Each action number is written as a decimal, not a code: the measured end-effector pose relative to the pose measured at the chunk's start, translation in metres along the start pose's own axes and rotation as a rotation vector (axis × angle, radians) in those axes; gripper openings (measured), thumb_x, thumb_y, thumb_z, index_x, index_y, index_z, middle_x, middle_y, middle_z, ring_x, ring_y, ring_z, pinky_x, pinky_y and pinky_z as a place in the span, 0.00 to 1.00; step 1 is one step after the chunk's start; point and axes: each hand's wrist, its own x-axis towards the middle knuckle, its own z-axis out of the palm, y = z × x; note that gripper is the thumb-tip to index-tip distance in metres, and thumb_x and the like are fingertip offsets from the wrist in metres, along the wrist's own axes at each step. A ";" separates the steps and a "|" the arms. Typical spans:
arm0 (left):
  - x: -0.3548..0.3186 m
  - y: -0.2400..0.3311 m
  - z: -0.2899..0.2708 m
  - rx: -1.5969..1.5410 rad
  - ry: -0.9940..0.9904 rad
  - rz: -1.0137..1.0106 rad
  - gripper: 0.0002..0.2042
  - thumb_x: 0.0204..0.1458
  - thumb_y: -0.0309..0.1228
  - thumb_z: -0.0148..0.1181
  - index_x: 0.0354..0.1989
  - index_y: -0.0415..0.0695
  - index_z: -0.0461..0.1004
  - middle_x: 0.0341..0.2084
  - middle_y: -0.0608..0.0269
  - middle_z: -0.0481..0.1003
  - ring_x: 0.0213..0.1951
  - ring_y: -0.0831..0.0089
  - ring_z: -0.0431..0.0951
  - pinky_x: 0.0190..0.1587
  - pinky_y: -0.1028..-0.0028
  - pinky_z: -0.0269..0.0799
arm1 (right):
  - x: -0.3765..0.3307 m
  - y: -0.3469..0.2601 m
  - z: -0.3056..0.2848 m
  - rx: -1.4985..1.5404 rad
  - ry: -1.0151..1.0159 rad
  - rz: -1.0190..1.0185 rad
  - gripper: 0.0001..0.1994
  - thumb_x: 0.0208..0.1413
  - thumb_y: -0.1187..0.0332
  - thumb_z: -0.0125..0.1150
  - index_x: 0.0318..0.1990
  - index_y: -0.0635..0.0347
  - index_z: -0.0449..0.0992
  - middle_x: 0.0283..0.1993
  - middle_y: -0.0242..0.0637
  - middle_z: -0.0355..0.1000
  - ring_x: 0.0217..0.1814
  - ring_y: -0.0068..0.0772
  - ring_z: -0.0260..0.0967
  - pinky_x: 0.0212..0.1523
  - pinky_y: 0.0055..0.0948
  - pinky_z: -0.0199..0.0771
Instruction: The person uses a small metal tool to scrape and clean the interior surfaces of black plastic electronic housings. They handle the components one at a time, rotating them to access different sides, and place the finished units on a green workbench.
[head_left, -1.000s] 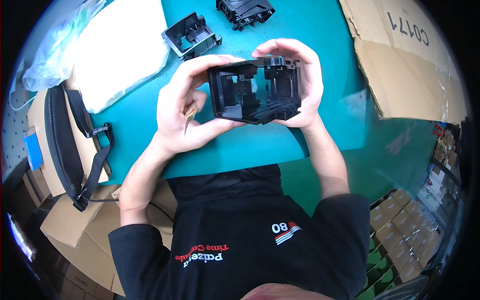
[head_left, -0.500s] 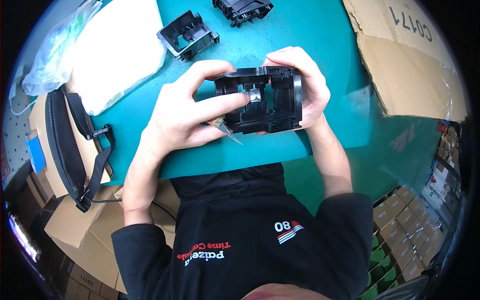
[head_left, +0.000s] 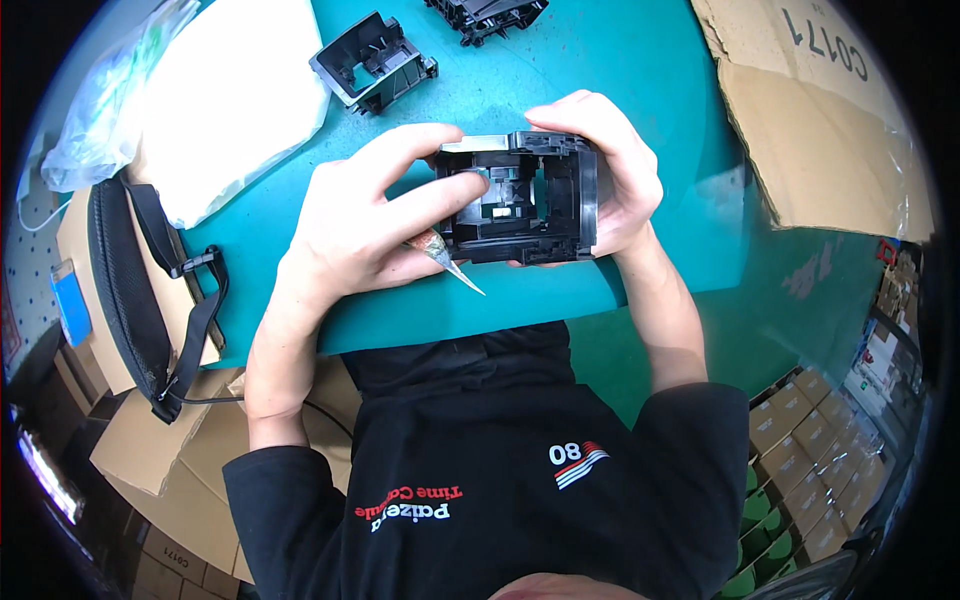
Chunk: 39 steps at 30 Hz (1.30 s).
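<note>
A black padded strap (head_left: 128, 290) lay at the far left, beside the bench (head_left: 680, 190), whose top was teal. Next came the left hand (head_left: 345, 225), its fingers grasping the left end of a black plastic housing (head_left: 520, 192) while one fingertip reached into the opening. A pointed blade (head_left: 440, 255) with a wrapped grip was tucked in that hand, its tip angled down to the right, clear of the housing. Held above the bench between both hands, the housing looked boxy and hollow: a glossy rim, a stepped upper edge, dark ribs and cut-outs inside, with teal showing through the gaps and one small pale spot near the middle. The right hand (head_left: 625, 190) clasped its right end, fingers curled around the edge.
</note>
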 end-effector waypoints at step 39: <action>0.005 0.012 0.012 -0.001 0.080 -0.147 0.25 0.33 0.23 0.71 0.47 0.49 0.81 0.56 0.60 0.77 0.45 0.63 0.83 0.44 0.69 0.82 | -0.004 0.001 0.008 -0.210 0.040 -0.146 0.32 0.30 0.67 0.84 0.50 0.62 0.82 0.39 0.37 0.78 0.35 0.38 0.72 0.36 0.35 0.76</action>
